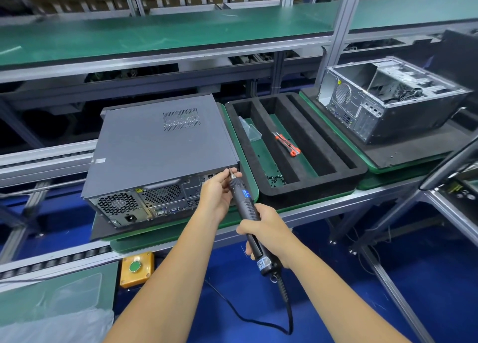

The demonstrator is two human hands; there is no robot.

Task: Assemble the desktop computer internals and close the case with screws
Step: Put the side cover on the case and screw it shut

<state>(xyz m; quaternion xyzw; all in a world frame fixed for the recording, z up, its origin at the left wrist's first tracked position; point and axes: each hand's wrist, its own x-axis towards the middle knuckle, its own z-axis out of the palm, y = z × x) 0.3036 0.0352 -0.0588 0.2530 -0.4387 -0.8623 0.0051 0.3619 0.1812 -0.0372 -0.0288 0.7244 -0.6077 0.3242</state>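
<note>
A grey desktop case (160,146) lies on its side on a pallet, side panel on, rear ports facing me. My right hand (269,230) grips the black electric screwdriver (244,200) by its handle, the bit pointing at the case's upper right rear corner. My left hand (219,187) pinches the screwdriver's bit and chuck at that corner. Whether a screw sits on the bit is hidden by my fingers. Loose black screws (276,179) lie in the nearest slot of the black foam tray (310,185).
An orange utility knife (287,143) and a clear plastic bag (249,130) lie in the foam tray. An open, partly built case (388,99) stands at the right. A yellow box with a green button (135,267) hangs under the conveyor. The screwdriver's cable (289,317) trails down.
</note>
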